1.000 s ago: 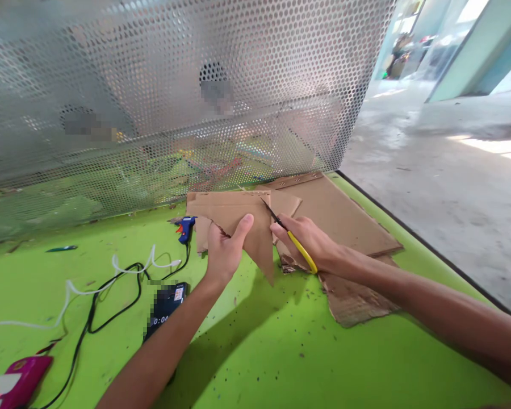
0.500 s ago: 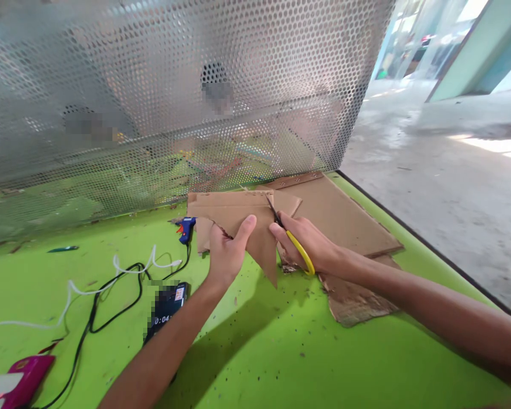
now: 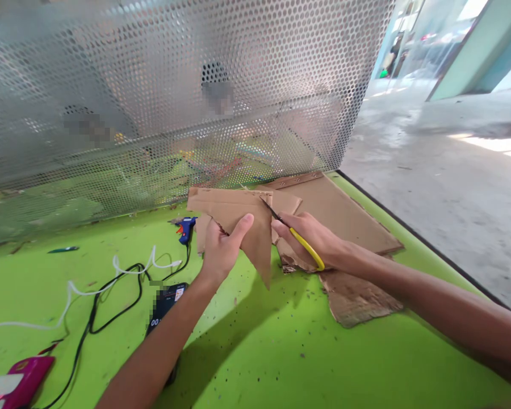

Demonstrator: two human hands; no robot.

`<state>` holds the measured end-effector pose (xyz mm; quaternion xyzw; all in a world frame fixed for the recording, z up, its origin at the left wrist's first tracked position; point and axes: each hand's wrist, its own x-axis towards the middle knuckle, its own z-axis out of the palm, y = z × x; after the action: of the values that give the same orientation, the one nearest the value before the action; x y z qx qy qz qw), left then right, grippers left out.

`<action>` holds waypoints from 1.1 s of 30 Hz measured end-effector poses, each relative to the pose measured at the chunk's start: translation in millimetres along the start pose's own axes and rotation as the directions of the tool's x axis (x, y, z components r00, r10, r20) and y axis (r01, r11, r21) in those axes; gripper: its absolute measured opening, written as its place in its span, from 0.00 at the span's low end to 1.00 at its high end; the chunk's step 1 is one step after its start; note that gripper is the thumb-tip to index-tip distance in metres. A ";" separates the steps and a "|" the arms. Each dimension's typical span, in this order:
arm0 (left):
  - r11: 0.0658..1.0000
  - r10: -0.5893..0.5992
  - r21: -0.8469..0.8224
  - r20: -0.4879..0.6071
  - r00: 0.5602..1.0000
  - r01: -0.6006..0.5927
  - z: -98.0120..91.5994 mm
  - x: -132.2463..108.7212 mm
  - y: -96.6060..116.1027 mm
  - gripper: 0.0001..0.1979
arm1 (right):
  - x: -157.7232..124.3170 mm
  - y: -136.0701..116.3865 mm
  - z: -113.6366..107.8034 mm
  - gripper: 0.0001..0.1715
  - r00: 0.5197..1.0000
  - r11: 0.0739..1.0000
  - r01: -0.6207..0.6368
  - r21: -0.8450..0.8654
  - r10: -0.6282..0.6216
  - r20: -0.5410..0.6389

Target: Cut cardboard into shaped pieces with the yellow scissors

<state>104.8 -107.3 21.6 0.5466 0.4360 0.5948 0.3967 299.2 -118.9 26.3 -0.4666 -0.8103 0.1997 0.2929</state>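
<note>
My left hand grips a cut piece of cardboard, thumb on top and the other fingers hidden beneath. The piece has a ragged inner edge and a point hanging down toward me. In my right hand is a pair of scissors with yellow handles and dark blades. The blades lie over the upper right part of the cardboard piece, near its far edge. Larger cardboard sheets lie on the green table behind and to the right of my right hand.
A perforated metal panel stands along the far side, with people behind it. On the left are a blue glue gun, a white cable, a black cord, a phone, a green pen-like item and a pink object.
My left hand and the cardboard piece have shifted slightly left. The scissors have tilted, with the handles lower to the right and the tips slightly further left.
</note>
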 end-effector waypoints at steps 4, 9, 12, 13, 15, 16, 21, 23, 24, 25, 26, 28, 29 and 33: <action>1.000 -0.001 -0.029 -0.005 1.000 0.001 1.5 -2.9 2.3 0.19 | -0.6 -3.9 2.0 0.20 0.999 1.000 0.003 -0.001 -0.003 -0.033; 1.000 -0.005 -0.023 0.008 1.000 0.005 4.7 -8.0 4.6 0.20 | -2.3 -3.6 6.4 0.20 0.999 1.000 -0.007 0.009 0.008 -0.039; 1.000 -0.008 -0.003 0.012 1.000 0.008 4.0 -7.5 4.7 0.21 | -2.4 0.5 7.8 0.21 0.998 1.000 -0.002 -0.019 0.000 -0.066; 1.000 -0.006 0.004 0.018 1.000 0.006 3.2 -6.7 4.4 0.22 | -2.2 1.8 7.9 0.22 0.997 1.000 0.008 -0.020 -0.009 -0.070; 1.000 -0.004 0.012 0.033 0.999 0.004 0.9 -4.3 3.3 0.23 | -1.8 3.4 6.9 0.22 0.998 1.000 0.017 -0.011 -0.018 -0.064; 1.000 -0.004 0.014 0.040 0.999 0.003 -0.4 -2.9 2.4 0.24 | -1.5 3.6 5.8 0.22 0.998 1.000 0.017 -0.003 -0.017 -0.057; 0.999 0.021 0.030 0.060 0.998 -0.023 -5.4 1.9 -0.9 0.24 | -0.4 -0.3 -1.8 0.23 1.000 1.000 0.009 0.023 -0.009 -0.007; 1.000 0.013 0.024 0.066 0.998 -0.015 -4.6 0.8 0.0 0.23 | -0.5 -2.1 -2.8 0.22 1.000 1.000 0.007 0.010 -0.007 -0.009; 1.000 0.004 0.014 0.068 0.998 -0.005 -3.6 -0.4 0.8 0.23 | -0.8 -2.6 -2.4 0.22 1.000 1.000 0.009 0.003 -0.009 -0.014; 1.000 -0.004 0.002 0.071 0.998 0.004 -2.3 -1.8 1.8 0.23 | -1.0 -3.0 -1.6 0.22 1.000 1.000 0.012 -0.002 -0.012 -0.019; 1.000 -0.009 -0.010 0.075 0.997 0.009 -1.1 -3.2 2.7 0.23 | -1.3 -3.0 -0.5 0.22 1.000 1.000 0.015 -0.004 -0.015 -0.022; 1.000 -0.008 -0.028 0.080 0.997 0.010 0.9 -5.3 3.9 0.24 | -1.7 -2.3 2.0 0.21 0.999 1.000 0.015 -0.001 -0.015 -0.029; 1.000 -0.007 -0.029 0.083 0.997 0.009 1.3 -5.8 4.1 0.24 | -1.9 -1.6 3.1 0.21 0.999 1.000 0.014 0.003 -0.014 -0.031; 1.000 -0.006 0.006 0.090 0.996 0.005 -1.1 -3.4 2.5 0.24 | -2.3 1.8 4.1 0.22 0.999 1.000 0.005 0.017 -0.004 -0.035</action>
<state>104.0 -111.4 23.0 0.5727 0.4209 0.5674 0.4159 298.5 -120.2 21.5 -0.4658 -0.8044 0.1978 0.3112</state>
